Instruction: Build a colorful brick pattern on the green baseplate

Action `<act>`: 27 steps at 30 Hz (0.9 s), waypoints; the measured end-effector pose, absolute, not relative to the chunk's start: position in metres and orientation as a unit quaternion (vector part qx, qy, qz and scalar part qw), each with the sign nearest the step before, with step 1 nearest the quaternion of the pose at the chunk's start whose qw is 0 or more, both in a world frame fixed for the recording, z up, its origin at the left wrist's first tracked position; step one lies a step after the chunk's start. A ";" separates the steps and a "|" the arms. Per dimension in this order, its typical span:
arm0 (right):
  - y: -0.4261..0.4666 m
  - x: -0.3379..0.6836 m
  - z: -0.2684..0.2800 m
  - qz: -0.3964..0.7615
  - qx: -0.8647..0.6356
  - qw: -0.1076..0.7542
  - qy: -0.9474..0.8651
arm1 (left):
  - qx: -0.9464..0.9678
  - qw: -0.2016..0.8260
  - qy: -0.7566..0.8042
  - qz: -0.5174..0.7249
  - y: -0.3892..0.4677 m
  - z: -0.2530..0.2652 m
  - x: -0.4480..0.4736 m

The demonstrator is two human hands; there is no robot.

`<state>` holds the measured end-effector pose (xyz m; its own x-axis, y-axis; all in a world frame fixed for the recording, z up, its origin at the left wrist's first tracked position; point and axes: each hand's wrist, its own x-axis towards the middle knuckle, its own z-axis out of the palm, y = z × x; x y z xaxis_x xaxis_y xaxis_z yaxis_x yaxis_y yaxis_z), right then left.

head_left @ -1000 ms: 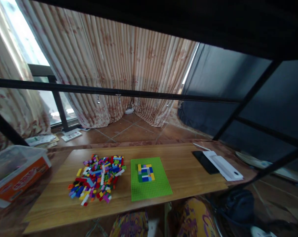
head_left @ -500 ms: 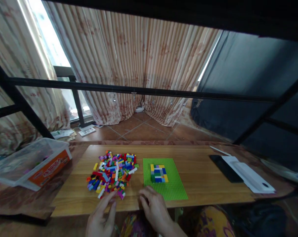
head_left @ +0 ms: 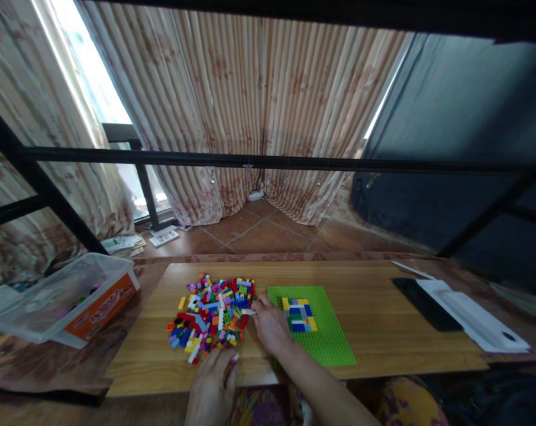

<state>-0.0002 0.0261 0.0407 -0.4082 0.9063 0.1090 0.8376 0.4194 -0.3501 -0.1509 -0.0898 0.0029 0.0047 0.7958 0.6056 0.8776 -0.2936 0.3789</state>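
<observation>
My right hand [head_left: 270,325] reaches to the right edge of a heap of mixed toy bricks [head_left: 210,313]. Its fingers are closed at the end of a long white brick [head_left: 249,312]. Below the heap, near the table's front edge, my left hand [head_left: 213,381] is closed with a small pink-purple brick [head_left: 235,358] at its fingertips. To the right lies a green baseplate [head_left: 332,331], and a low square build of blue, yellow, white and grey bricks [head_left: 301,325] stands on it. My right hand and forearm cover the baseplate's left side.
A clear plastic box [head_left: 112,266] with an orange label stands left of the wooden tabletop [head_left: 374,349]. At the right lie a dark flat panel [head_left: 428,305] and a white tray-like piece [head_left: 476,319]. A black metal bar [head_left: 268,161] crosses beyond the table.
My right hand has moved up and forward from the table's front edge to the white brick. My left hand has shifted slightly, and the pink-purple brick is now at its fingertips. The view has shifted a little.
</observation>
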 end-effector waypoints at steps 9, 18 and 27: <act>-0.004 0.016 0.034 0.157 -0.505 0.198 -0.825 | -0.690 0.089 -0.599 -0.397 -0.071 -0.003 -0.143; 0.033 -0.008 0.037 0.165 -0.519 0.209 -0.812 | -0.677 0.070 -0.614 -0.399 -0.075 -0.005 -0.141; 0.034 0.000 0.036 0.187 -0.503 0.181 -0.824 | -0.676 0.086 -0.616 -0.394 -0.077 -0.012 -0.137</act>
